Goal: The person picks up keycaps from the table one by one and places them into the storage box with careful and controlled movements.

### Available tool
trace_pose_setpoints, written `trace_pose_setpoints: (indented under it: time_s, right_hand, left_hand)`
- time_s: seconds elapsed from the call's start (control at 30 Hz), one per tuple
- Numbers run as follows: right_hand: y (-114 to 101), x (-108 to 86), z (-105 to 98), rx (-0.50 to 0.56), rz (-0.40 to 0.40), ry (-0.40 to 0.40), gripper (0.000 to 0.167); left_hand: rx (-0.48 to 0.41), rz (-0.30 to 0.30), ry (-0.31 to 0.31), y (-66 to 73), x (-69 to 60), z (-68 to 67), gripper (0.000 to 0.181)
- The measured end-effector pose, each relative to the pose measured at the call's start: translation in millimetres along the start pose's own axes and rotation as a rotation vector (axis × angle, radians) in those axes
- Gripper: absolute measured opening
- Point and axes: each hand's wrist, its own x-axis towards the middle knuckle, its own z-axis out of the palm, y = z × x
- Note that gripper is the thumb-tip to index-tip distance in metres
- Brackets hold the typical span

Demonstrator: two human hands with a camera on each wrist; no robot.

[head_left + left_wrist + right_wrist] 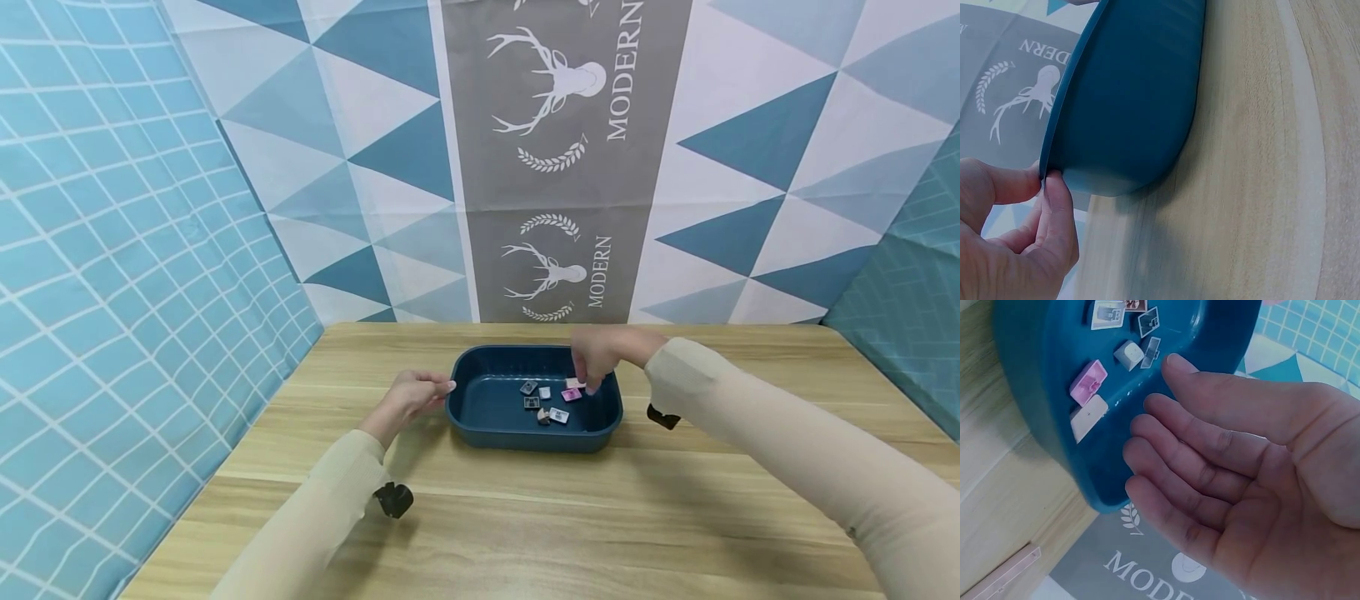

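A dark blue plastic basin [525, 439] stands on the table, holding several loose keycaps. At its left end, my left hand [411, 393] pinches the rim between thumb and fingers, plain in the left wrist view. My right hand [602, 350] hangs over the basin's right end. In the right wrist view its fingers [1175, 509] are loosely bent, with nothing held. Nearest to them lie a white keycap [1129, 355], a pink keycap [1089, 382] and a cream keycap [1090, 417]. Dark-looking keycaps [532, 402] and another white keycap [558, 415] lie in the basin's middle.
Outside the basin, a long pale pink bar [1007, 570] lies on the wooden table [525, 517]. Patterned cloth [555, 167] hangs behind the table, and blue checked cloth [127, 275] hangs on the left. A small black device [393, 500] sits under the left wrist.
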Motion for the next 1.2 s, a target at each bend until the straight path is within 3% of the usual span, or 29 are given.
trace_pose_setpoints:
  time_s: [0.5,0.97,1.2]
  right_hand:
    - [41.6,-18.5,15.4,0.082,-0.134,0.204,0.019]
    - [74.8,-38.0,32.9,0.19,-0.187,0.423,0.015]
    - [95.2,-46.0,41.7,0.193,-0.162,0.461,0.012]
  left_hand:
    - [-0.007,-0.015,-0.009,0.1,-0.9,1.2,0.029]
    - [0.013,-0.016,0.001,-0.2,0.0,-0.9,0.028]
    - [0.01,-0.014,-0.006,1.1,-1.0,0.2,0.03]
